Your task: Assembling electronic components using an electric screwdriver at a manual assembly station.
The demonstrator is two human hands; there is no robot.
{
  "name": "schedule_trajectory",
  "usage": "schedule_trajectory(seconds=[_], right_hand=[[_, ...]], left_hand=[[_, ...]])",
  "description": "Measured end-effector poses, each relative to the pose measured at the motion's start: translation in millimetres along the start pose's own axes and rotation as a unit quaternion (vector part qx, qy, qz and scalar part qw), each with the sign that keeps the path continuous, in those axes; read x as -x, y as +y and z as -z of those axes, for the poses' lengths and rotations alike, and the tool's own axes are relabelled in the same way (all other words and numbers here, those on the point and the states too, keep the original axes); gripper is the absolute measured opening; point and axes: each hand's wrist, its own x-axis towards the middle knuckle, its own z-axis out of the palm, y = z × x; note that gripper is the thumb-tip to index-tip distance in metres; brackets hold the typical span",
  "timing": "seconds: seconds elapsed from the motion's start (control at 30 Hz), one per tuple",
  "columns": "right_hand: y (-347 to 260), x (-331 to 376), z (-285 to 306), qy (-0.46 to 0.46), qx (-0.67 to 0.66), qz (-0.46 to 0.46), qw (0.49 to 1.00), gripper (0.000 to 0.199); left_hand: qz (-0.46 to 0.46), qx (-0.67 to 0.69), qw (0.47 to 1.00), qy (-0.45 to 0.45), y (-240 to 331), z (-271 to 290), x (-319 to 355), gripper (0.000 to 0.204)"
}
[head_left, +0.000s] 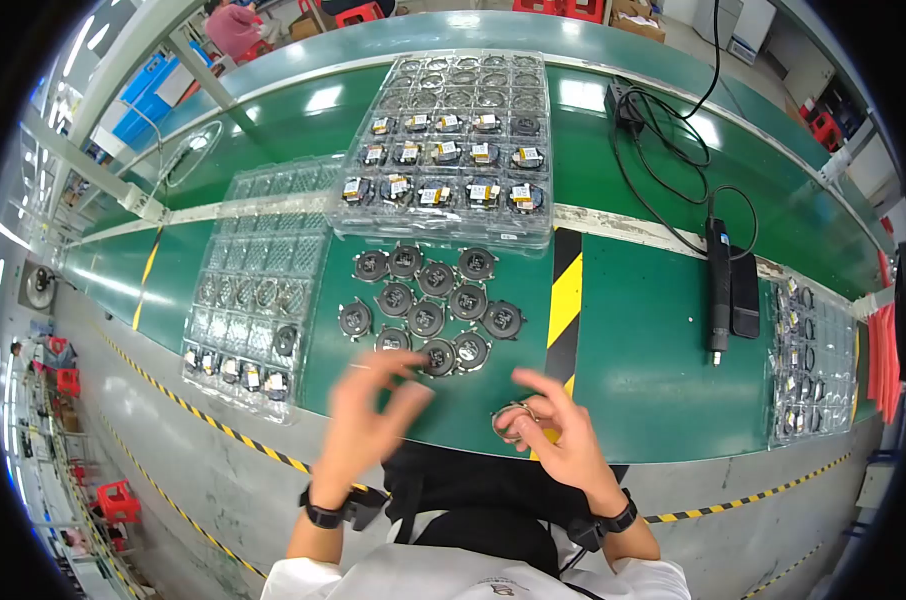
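Note:
My right hand (563, 430) holds a small metal ring (511, 418) between its fingertips, just above the near edge of the green bench (643, 340). My left hand (368, 415) hovers beside it, blurred, fingers spread and holding nothing that I can see. Right beyond both hands lies a cluster of several round black parts (428, 300) loose on the bench. Behind them stands a clear plastic tray (453, 150) holding several similar parts with labels, its far rows empty.
A second clear tray (258, 290) lies to the left, mostly empty, with a few parts in its near row. A black electric screwdriver (718, 290) with a coiled cable lies to the right. Another tray of parts (808, 360) sits far right. A yellow-black stripe (565, 300) crosses the bench.

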Motion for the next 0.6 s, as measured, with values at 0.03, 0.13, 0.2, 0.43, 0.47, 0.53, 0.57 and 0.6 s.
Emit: schedule_trajectory(seconds=[0.03,0.13,0.2,0.43,0.47,0.53,0.57,0.6], right_hand=[[-4.1,-1.6,-1.0,0.0,-0.027,-0.002,1.0,0.048],[2.3,-7.0,-0.5,0.003,-0.105,0.004,0.994,0.058],[6.4,-5.3,0.8,0.01,-0.144,0.011,0.989,0.063],[14.1,5.8,9.5,0.038,-0.119,0.059,0.99,0.05],[14.0,5.7,6.8,0.034,-0.125,0.061,0.99,0.05],[16.5,-0.1,5.7,0.012,-0.114,0.055,0.992,0.045],[19.0,-2.6,8.1,0.006,-0.108,0.051,0.993,0.043],[16.1,-1.0,8.1,0.01,-0.104,0.055,0.993,0.043]], left_hand=[[-0.004,0.04,0.997,-0.069,7.8,-22.9,0.8,0.025],[-0.016,0.077,0.986,-0.147,14.9,-41.6,-0.9,0.023],[-0.023,0.05,0.986,-0.156,17.8,-44.5,-9.7,0.021],[0.036,-0.087,0.983,0.16,-49.2,72.8,-94.1,0.019],[0.052,-0.119,0.976,0.173,-78.7,96.8,-109.2,0.021],[0.07,-0.199,0.955,0.207,-137.8,132.9,-127.7,0.021],[0.069,-0.203,0.954,0.208,-159.2,141.1,-130.4,0.021],[0.074,-0.255,0.942,0.204,-174.5,147.3,-132.3,0.021]])
